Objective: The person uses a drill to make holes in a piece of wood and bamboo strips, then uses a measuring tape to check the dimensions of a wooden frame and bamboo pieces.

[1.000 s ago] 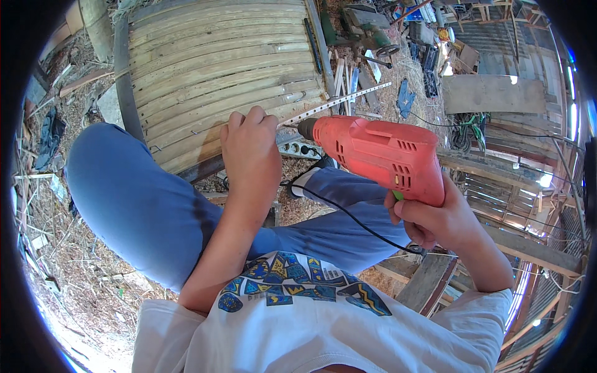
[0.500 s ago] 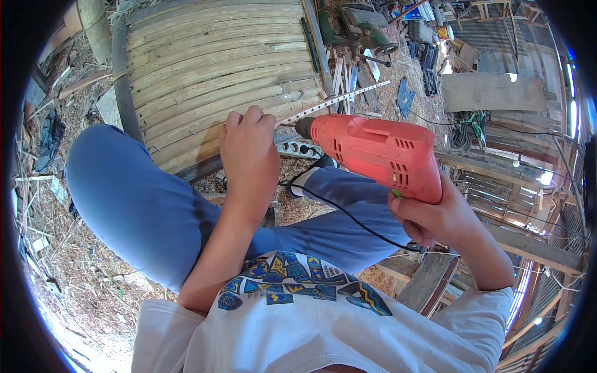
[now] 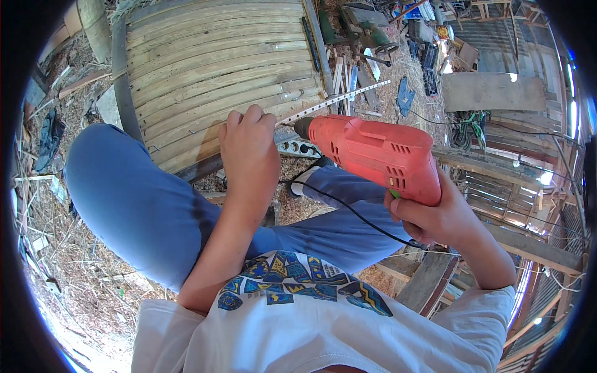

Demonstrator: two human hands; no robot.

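Note:
My right hand (image 3: pixel 420 217) is wrapped round the grip of a red corded power drill (image 3: pixel 379 152). The drill lies level, its black chuck (image 3: pixel 303 128) pointing left at my left hand (image 3: pixel 250 146). Those left fingers are closed on the near end of a narrow pale strip with a row of holes (image 3: pixel 339 98), which slants away to the upper right. Just past the chuck, the bit meets the strip beside my knuckles; the exact contact point is too small to tell. A black cord (image 3: pixel 354 211) trails from the drill grip past my leg.
A slatted wooden platform (image 3: pixel 217 68) lies ahead, small nails or hooks on its near boards. By its near corner sits a white power strip (image 3: pixel 291 148) with a black plug. Wood offcuts (image 3: pixel 342 74), a blue cloth (image 3: pixel 405 96) and coiled green cable (image 3: pixel 466 133) are farther right.
The drill and my right hand have shifted very slightly, the drill a touch to the left. My left hand and the strip stay where they were.

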